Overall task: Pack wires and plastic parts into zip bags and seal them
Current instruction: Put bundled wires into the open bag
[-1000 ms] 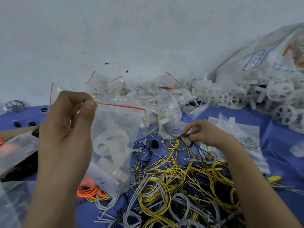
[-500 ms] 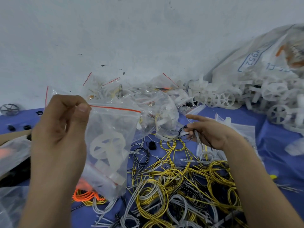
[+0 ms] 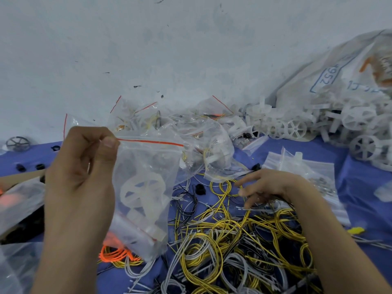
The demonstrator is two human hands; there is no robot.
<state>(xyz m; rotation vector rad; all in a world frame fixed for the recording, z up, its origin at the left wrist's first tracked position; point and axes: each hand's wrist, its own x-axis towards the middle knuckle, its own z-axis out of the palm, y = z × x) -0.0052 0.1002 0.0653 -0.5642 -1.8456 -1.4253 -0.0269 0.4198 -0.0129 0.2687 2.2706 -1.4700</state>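
Observation:
My left hand [image 3: 80, 179] pinches the top left corner of a clear zip bag [image 3: 148, 187] with a red seal line, holding it up over the table. White plastic wheel parts show inside the bag. My right hand [image 3: 267, 187] is low over the heap of yellow, grey and black wires [image 3: 233, 240]. Its fingers are stretched out to the left and blurred. Thin black wires [image 3: 273, 200] lie under its palm; whether it holds them is unclear.
Filled zip bags [image 3: 207, 143] pile up against the wall. White plastic wheels [image 3: 297, 128] spill from a big sack [image 3: 339, 77] at the right. Empty zip bags [image 3: 301, 166] lie right of my right hand, an orange wire coil [image 3: 114, 253] under the held bag. A blue cloth [image 3: 360, 187] covers the table.
My right hand lifted a small black wire coil, then dropped back down onto the wire heap with its fingers spread. My left hand kept the bag held up.

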